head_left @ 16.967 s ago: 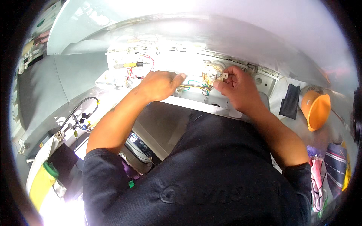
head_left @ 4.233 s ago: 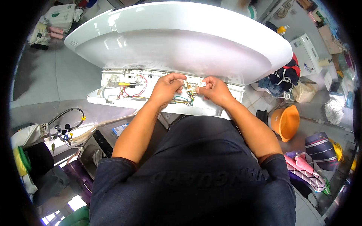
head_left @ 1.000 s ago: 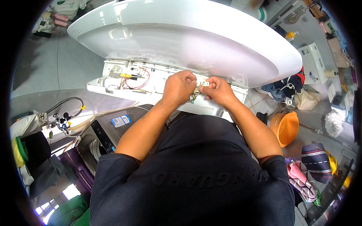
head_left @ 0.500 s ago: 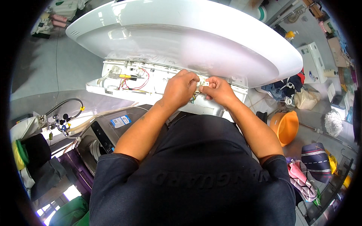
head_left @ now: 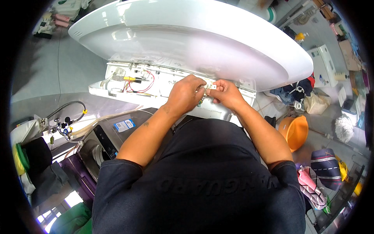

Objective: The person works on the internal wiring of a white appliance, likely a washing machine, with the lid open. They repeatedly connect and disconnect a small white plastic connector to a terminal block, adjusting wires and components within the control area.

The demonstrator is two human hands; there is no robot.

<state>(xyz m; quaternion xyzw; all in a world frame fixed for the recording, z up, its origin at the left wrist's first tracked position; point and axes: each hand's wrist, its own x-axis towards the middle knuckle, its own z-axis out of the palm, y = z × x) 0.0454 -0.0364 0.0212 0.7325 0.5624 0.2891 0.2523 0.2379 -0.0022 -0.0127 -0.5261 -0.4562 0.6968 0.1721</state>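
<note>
The right hand [head_left: 226, 94] pinched a small off-white plastic part [head_left: 213, 86], the left hand [head_left: 187, 94] beside it, grip hidden; close adjustment apparently called for steadiness.

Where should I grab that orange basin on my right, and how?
Probably by the rim of the orange basin, coming from the right: it looks tipped, its opening facing that way, so fingers could go inside and the thumb outside the wall.

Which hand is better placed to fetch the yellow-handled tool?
Probably the left hand: it is nearer the yellow-handled tool, which lies to its left. The right hand is farther off, at the small white part.
</note>
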